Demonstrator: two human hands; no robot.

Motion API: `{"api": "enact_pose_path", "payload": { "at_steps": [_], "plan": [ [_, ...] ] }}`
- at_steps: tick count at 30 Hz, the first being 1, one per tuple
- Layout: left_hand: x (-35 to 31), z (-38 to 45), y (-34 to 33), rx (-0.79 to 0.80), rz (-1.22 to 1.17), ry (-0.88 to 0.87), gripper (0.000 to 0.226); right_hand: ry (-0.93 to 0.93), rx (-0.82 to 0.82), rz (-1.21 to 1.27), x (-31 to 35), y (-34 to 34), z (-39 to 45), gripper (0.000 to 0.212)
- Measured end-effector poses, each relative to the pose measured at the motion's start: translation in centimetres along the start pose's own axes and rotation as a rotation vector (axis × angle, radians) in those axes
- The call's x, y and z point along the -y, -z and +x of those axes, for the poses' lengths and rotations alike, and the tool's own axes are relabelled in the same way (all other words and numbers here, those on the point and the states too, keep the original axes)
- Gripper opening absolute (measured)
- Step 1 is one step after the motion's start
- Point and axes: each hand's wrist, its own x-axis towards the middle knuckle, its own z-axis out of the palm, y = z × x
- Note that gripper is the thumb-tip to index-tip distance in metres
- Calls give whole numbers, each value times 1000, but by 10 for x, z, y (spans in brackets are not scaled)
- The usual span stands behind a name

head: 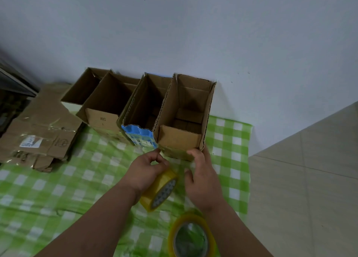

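Your left hand (147,169) has its fingers curled round the yellow tape roll (161,189), while your right hand (201,173) has relaxed fingers touching the open brown cardboard box (179,140).

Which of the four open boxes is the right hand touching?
The rightmost box, plain brown, beside the blue-fronted box; the right hand touches its near corner. The left hand holds a tape roll.

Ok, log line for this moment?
left hand: holds tape roll | right hand: touches rightmost box | spare roll: lies on cloth
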Motion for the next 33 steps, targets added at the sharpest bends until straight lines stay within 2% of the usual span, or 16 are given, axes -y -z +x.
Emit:
{"api": "enact_pose_path", "payload": {
  "at_steps": [7,9,12,15,17,19,20,22,24,25,27,31,33],
  "plan": [
    [7,-9,10,-156,-67,63,12,-17,1,-6,10,1,-23,93],
    [9,-14,17,-173,-62,49,13,-52,-70,11,12,-4,-31,84],
    [10,-23,25,-183,-83,15,14,-59,-222,6,15,-11,-41,49],
    [11,-34,32,-195,-103,-14,18,-115,-193,134,36,-23,-49,17],
    [13,-40,39,-216,-118,-37,19,-281,-73,341,64,-28,-53,29],
    [16,-49,48,-220,-120,-66,16,-420,69,451,87,-36,-53,48],
    [17,-54,54,-204,-106,-87,15,-468,129,500,98,-40,-52,51],
    [20,-64,64,-155,-58,-129,14,-584,157,649,117,-47,-49,33],
    [24,-75,78,-125,-29,-148,15,-696,78,762,139,-54,-49,6],
    [27,-81,86,-119,-27,-152,15,-734,22,809,148,-59,-51,7],
    [33,-91,104,-143,-6,-189,17,-742,-40,870,169,-71,-57,11],
    [37,-107,145,-286,190,-354,20,-629,27,1029,206,-98,-72,28],
    [39,-112,166,-306,226,-429,21,-575,33,1020,223,-109,-78,31]
  ]
}}
